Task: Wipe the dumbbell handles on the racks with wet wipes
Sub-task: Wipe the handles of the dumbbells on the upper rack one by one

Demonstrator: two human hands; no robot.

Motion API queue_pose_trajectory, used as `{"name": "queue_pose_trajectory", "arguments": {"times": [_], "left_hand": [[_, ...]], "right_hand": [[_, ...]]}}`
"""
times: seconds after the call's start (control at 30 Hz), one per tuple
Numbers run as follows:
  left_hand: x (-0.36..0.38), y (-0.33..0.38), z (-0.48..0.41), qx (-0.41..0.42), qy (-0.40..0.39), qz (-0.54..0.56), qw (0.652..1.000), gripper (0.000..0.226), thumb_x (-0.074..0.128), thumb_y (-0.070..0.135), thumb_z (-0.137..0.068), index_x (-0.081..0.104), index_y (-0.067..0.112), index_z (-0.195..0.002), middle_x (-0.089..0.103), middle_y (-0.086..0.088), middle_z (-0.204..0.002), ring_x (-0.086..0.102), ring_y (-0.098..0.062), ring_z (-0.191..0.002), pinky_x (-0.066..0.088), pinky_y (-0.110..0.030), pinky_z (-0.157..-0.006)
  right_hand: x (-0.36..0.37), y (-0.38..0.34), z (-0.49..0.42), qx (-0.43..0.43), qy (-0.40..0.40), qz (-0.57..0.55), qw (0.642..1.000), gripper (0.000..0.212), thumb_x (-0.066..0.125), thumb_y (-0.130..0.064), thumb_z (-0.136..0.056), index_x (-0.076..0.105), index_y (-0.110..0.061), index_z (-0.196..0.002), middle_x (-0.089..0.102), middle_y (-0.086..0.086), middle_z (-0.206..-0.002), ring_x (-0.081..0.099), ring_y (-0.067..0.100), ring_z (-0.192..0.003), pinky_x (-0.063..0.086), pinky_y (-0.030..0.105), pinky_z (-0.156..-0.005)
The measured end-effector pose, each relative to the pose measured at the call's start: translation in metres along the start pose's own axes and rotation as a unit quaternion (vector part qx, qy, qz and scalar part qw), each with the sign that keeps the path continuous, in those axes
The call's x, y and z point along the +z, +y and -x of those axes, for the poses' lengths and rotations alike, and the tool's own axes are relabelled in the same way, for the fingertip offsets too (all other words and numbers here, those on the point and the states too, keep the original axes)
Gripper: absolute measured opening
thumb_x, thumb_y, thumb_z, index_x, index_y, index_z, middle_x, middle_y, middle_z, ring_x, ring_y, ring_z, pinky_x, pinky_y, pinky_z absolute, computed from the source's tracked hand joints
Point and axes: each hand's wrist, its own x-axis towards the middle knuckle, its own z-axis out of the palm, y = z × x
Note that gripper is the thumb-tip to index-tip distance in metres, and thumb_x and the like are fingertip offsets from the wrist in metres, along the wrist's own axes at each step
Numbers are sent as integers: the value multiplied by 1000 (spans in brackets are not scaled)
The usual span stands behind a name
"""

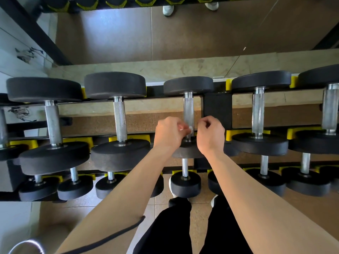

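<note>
Two bare arms reach up from 6 o'clock to the middle of a black metal rack with yellow plastic holders (217, 110). The rack holds a row of big dumbbells with round black ends. A lower row of smaller dumbbells (185, 182) sits toward 6 o'clock. The middle big dumbbell (188, 85) has a shiny silver bumpy metal handle (189, 109) that runs from 12 o'clock to 6 o'clock. The left hand (170, 132) is at 9 o'clock of the handle's near end. Its fingers are curled and pinch a small white wet wipe (190, 129). The wipe sits on the handle low down, just above the near black end. The right hand (211, 133) is at 3 o'clock of the same spot, just beside the handle, with its fingers curled in. I cannot tell if it holds part of the wipe or nothing. The two hands are close together with the handle between them. At 6 o'clock, under the arms, are legs in black trousers (172, 226). A thin black cord (110, 237) lies across the left arm. At 12 o'clock two white shoes (168, 10) show above a brown floor.
</note>
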Motion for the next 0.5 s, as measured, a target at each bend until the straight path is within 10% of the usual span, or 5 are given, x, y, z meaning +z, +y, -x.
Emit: {"name": "queue_pose_trajectory", "arguments": {"times": [0.5], "left_hand": [[0, 32, 43, -110, 59, 226, 966, 10, 74, 22, -92, 74, 28, -99, 71, 17, -90, 65, 4, -86, 46, -11, -72]], "right_hand": [[-44, -10, 18, -90, -172, -74, 978, 12, 66, -20, -96, 73, -22, -106, 72, -11, -96, 68, 3, -90, 58, 26, -85]]}}
